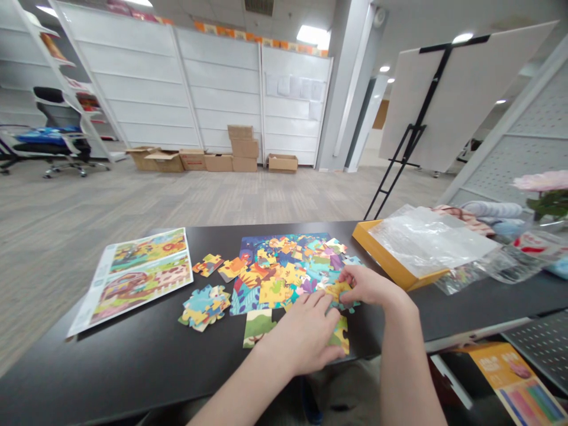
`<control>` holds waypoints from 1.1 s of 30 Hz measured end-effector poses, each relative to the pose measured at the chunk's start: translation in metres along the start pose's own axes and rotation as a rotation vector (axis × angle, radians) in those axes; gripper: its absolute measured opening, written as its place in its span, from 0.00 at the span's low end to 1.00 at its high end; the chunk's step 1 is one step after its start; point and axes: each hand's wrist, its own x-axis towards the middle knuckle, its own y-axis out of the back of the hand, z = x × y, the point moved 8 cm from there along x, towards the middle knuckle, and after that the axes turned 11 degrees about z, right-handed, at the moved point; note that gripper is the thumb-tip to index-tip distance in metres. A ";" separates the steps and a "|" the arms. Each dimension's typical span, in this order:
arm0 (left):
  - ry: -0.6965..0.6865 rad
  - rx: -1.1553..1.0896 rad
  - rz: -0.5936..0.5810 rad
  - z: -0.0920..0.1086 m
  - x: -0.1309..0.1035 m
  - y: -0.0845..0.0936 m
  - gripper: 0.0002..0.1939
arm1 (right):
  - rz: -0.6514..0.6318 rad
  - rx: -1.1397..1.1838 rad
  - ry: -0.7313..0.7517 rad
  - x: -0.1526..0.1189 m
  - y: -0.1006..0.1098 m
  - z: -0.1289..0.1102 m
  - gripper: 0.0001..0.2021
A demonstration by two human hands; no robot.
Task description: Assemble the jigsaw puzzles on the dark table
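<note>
Many loose jigsaw pieces point(290, 272) lie heaped on a dark blue illustrated sheet point(242, 300) at the middle of the table. My right hand point(361, 284) is at the heap's right side, its thumb and fingers closed around a yellow puzzle piece point(338, 290). Palm down at the near edge of the heap is my left hand point(310, 331), fingers spread, over green and yellow pieces. A green piece with a tree point(258, 326) lies left of that hand. Further left sit a small pile of blue and yellow pieces point(205, 306) and orange pieces point(208, 264).
A printed picture sheet point(144, 275) lies on the black table point(146, 361) at left. At right are a yellow box point(386, 254) with clear plastic point(426, 236), cloths point(492, 213) and a pink flower point(541, 180). Cardboard boxes point(244, 157) stand across the floor.
</note>
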 end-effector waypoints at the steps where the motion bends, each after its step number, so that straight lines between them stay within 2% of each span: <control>1: -0.003 -0.003 0.007 0.000 0.000 0.000 0.27 | 0.001 0.005 -0.002 0.000 0.001 0.000 0.21; 7: -0.011 -0.008 0.011 0.000 0.000 0.001 0.26 | 0.007 -0.023 0.020 -0.004 0.004 -0.002 0.17; 13: 0.002 -0.012 0.004 0.000 0.001 0.002 0.24 | 0.032 -0.019 -0.003 -0.011 0.009 0.000 0.26; 25: -0.006 -0.017 0.019 0.000 -0.001 0.002 0.25 | 0.038 -0.050 -0.047 -0.016 0.009 0.007 0.21; 30: -0.006 -0.022 0.008 0.000 -0.001 0.004 0.24 | 0.016 -0.076 -0.072 -0.020 0.012 0.015 0.14; 33: 0.000 -0.033 0.007 0.000 -0.001 0.005 0.24 | 0.042 -0.061 -0.064 -0.021 0.014 0.016 0.15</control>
